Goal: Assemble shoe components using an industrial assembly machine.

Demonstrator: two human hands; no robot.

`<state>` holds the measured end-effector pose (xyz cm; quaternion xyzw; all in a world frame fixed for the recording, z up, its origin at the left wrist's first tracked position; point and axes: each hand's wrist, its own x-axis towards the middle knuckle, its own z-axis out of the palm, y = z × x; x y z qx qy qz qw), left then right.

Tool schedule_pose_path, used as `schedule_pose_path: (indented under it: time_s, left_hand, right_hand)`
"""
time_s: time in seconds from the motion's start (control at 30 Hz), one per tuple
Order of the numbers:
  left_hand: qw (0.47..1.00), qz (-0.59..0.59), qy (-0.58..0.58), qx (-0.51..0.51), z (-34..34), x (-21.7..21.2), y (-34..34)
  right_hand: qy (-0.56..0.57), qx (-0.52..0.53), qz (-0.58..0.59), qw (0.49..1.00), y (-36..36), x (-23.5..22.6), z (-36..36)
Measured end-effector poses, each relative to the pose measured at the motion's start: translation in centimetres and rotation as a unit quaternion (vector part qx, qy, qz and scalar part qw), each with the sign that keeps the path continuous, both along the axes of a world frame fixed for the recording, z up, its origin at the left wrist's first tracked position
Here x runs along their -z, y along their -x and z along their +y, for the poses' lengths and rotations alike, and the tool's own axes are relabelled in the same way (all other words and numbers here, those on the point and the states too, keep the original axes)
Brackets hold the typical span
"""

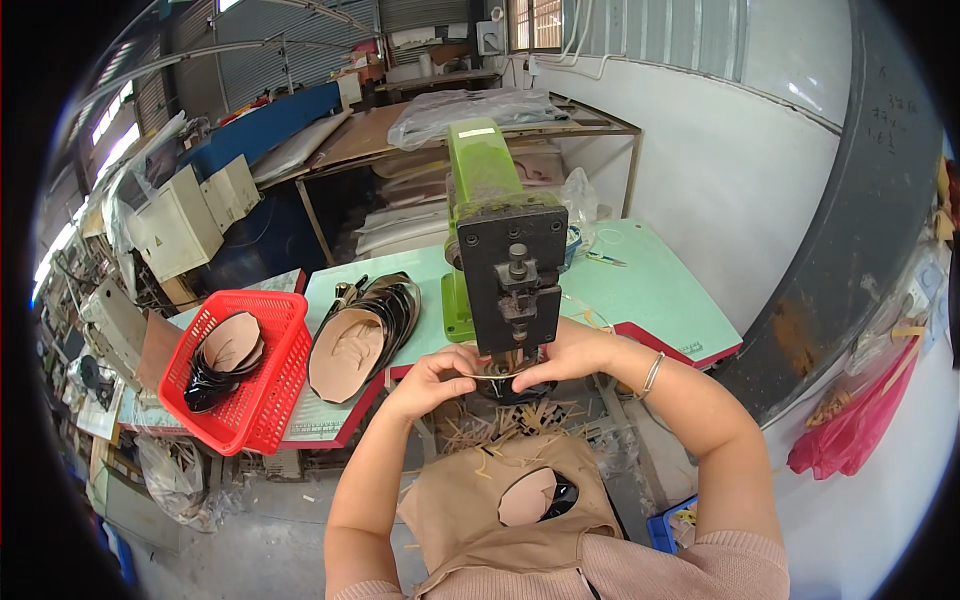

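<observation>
A tan cloth apron pocket (520, 500) at the person's lap holds a few black-and-tan cut leather pieces (538, 495). Above it, the left hand (437, 378) and right hand (562, 357) each pinch one side of a thin curved black leather strip (497, 374), held under the dark head of the green press machine (497, 262). Left of it, a stack of glossy black shoe pieces (362, 335) lies on the pale green surface (650, 290), just beside a red plastic basket (270, 380) holding more.
</observation>
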<state>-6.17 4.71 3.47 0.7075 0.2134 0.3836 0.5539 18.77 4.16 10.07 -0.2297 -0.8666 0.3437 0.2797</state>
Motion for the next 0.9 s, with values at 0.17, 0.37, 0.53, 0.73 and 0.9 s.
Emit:
schedule_pose_path:
  time_s: [0.17, 0.37, 0.53, 0.73, 0.9]
  left_hand:
    - [0.981, 0.085, -0.164, -0.054, -1.6, -1.9, -2.1]
    - [0.997, -0.009, -0.046, -0.066, -2.7, -1.5, -2.6]
    - [0.999, -0.031, 0.012, -0.023, -1.5, 0.0, -1.5]
    - [0.99, -0.099, 0.097, 0.021, -0.5, 0.8, -0.1]
    - [0.999, -0.048, 0.016, -0.004, -0.9, 0.0, 0.2]
  right_hand:
    - [-0.023, 0.033, -0.037, 0.998, 0.7, -0.6, -0.8]
    - [0.115, -0.012, -0.027, 0.993, -1.1, 0.4, 0.7]
    - [0.098, 0.018, -0.247, 0.964, -2.4, -0.3, 1.5]
    - [0.048, 0.001, -0.061, 0.997, -0.5, -0.7, -0.3]
    - [0.053, 0.018, -0.041, 0.998, 0.3, -0.5, -0.6]
